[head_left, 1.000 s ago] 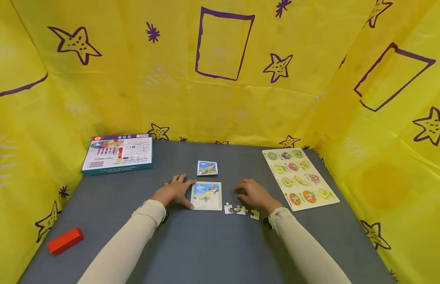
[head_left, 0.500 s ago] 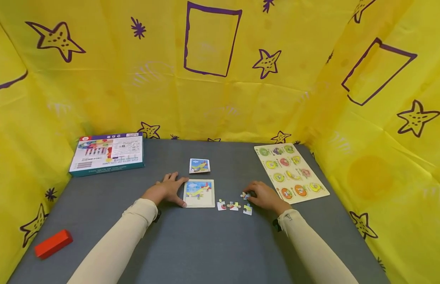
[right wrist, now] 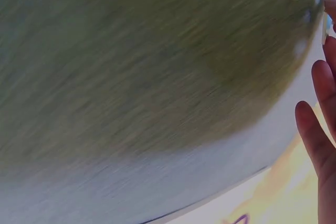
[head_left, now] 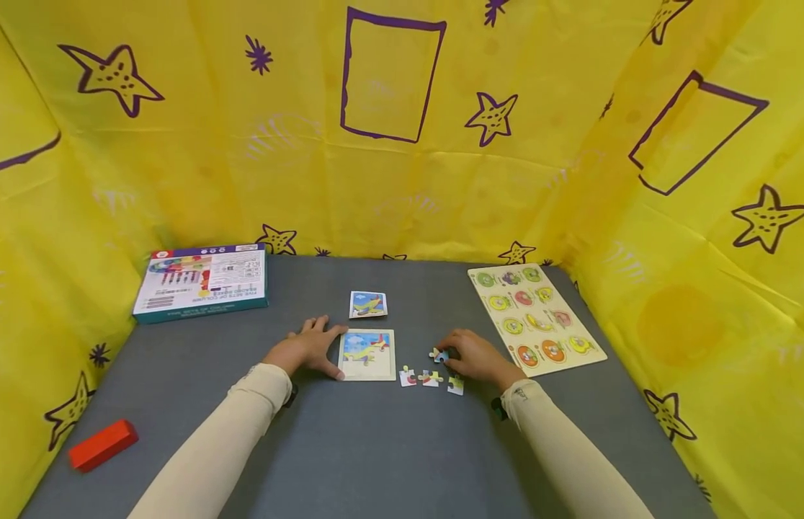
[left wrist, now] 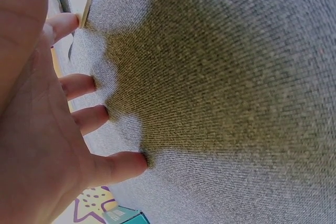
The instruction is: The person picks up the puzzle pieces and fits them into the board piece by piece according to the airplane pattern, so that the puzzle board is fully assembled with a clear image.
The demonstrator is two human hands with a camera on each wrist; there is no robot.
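In the head view, a square jigsaw tray (head_left: 368, 373) lies mid-table, its upper part filled with a yellow airplane and blue sky. My left hand (head_left: 309, 349) is spread at the tray's left side, forefinger and thumb touching that edge. The left wrist view shows the other fingertips (left wrist: 137, 162) resting on the grey cloth. To the tray's right, my right hand (head_left: 475, 356) pinches a jigsaw piece (head_left: 438, 355) with some blue on it. Three loose pieces, one red and white (head_left: 408, 377), one red and yellow (head_left: 431, 378) and one yellow-green (head_left: 455, 386), lie in front.
Behind the tray sits a small airplane picture card (head_left: 368, 305). A fruit puzzle board (head_left: 537, 321) lies at right. At back left is a flat box (head_left: 201, 282), and a red block (head_left: 104, 445) is at front left. Yellow curtains (head_left: 389, 187) enclose the table.
My right hand has picked up a jigsaw piece from beside the loose ones and moved slightly back toward the tray with it. My left hand stays at the tray edge. The head view has shifted.
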